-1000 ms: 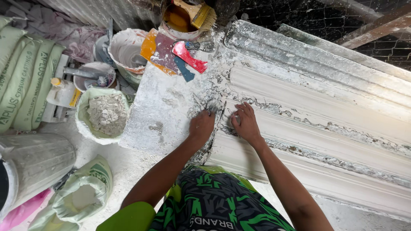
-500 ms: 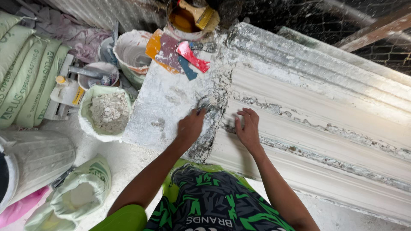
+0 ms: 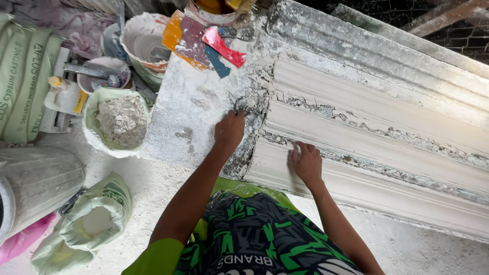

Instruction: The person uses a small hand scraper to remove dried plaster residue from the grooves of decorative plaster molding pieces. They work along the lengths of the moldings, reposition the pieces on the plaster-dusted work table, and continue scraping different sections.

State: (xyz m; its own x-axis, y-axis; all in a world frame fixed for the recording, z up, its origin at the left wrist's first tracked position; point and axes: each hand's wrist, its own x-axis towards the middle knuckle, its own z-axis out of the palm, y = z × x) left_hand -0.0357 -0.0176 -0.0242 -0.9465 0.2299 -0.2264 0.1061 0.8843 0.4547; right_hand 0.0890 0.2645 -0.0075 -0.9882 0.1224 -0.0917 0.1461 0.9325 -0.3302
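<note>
Nearest, just below the long white plaster moulding point(image 3: 367, 147), the person's lap shows a green and black patterned garment point(image 3: 254, 234), so they crouch close against its lower edge. Both hands are empty and apart. Right hand point(image 3: 305, 164) lies flat with fingers spread on the lowest rounded band of the moulding, apparently to steady or feel the surface. Left hand point(image 3: 229, 131) sits at the moulding's left end, fingers curled into the crumbled, dark seam where it meets the flat plaster-crusted slab point(image 3: 193, 112) (whether it pinches a fragment I cannot tell).

Left of the moulding, on the dusty floor point(image 3: 147, 188), an open green sack point(image 3: 86, 224) and a grey drum point(image 3: 35, 183) lie near, then a green-rimmed bowl of lumpy plaster point(image 3: 121, 121) within easy reach of the left hand. Beyond the moulding's left end, red, blue and orange scrapers point(image 3: 209, 43) rest on the slab's far edge beside a plaster-smeared bucket point(image 3: 142, 40), seemingly parked for the next pass. Stacked green bags point(image 3: 20, 81) sit farthest left.
</note>
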